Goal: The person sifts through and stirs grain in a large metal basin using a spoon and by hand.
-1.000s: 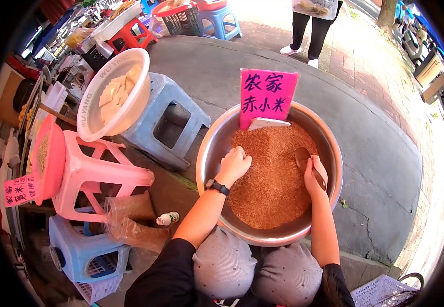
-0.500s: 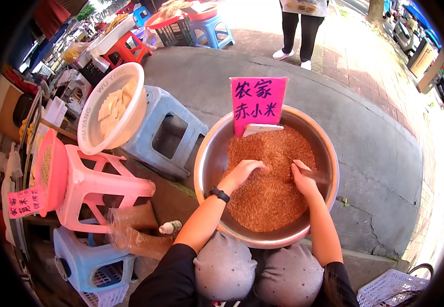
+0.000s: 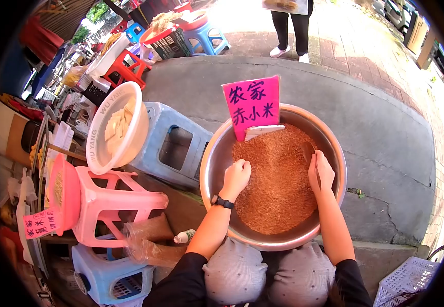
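A wide steel basin point(image 3: 337, 153) in front of my knees holds reddish-brown rice grain point(image 3: 276, 189). My left hand point(image 3: 237, 176) is closed in a loose fist over the left side of the grain; whatever lies inside it is hidden. On the right side, my right hand point(image 3: 322, 171) is closed around the handle of a spoon point(image 3: 308, 150), whose dark bowl points up toward the far rim. A pink sign point(image 3: 252, 105) with handwritten characters stands at the far side of the basin, with a white piece point(image 3: 264, 131) at its foot.
To the left, a blue stool point(image 3: 168, 138) bears a white tub point(image 3: 95, 128) of pale slices. Nearer are a pink stool point(image 3: 114, 197), a pink bowl point(image 3: 68, 194), bagged grain point(image 3: 155, 250) and a small bottle point(image 3: 183, 236). A person point(image 3: 291, 28) stands beyond the basin.
My hands have moved apart from the middle of the grain, left hand to the left, right hand to the right. The left fingers have curled in. The spoon has swung upright. The view has shifted slightly.
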The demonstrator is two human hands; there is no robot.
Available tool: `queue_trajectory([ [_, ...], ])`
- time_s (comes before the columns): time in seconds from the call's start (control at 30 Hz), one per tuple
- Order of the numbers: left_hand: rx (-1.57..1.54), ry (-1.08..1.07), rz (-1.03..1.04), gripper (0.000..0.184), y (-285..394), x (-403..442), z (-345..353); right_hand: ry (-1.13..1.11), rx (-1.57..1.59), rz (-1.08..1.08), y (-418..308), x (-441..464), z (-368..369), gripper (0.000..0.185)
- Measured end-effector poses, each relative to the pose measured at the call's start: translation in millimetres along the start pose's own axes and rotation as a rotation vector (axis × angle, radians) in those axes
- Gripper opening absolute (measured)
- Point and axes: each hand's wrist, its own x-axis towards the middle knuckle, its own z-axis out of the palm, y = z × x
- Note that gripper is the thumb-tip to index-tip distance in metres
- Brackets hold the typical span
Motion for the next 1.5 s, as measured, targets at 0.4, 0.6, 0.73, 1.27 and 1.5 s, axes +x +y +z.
queue_trajectory([
  [0.4, -0.310, 0.338, 0.366, 0.011, 2, 3, 15, -0.014, -0.005, 0.040, 8, -6, 12, 0.013],
  [0.6, -0.166, -0.063, -0.031, 0.025, 1, 3, 0, 0.047, 0.051, 0.008, 8, -6, 13, 0.011],
  [0.73, -0.424, 0.104, 0.067, 0.011, -4, 5, 7, -0.047, 0.034, 0.023, 6, -5, 9, 0.011],
  [1.27, -0.202, 0.271, 0.279, 0.042, -2, 6, -9, -0.117, 0.019, 0.023, 1, -5, 5, 0.013],
  [1.5, -0.828, 0.054, -0.025, 0.035, 1, 6, -6, 0.033, 0.019, 0.000, 4, -5, 7, 0.013],
])
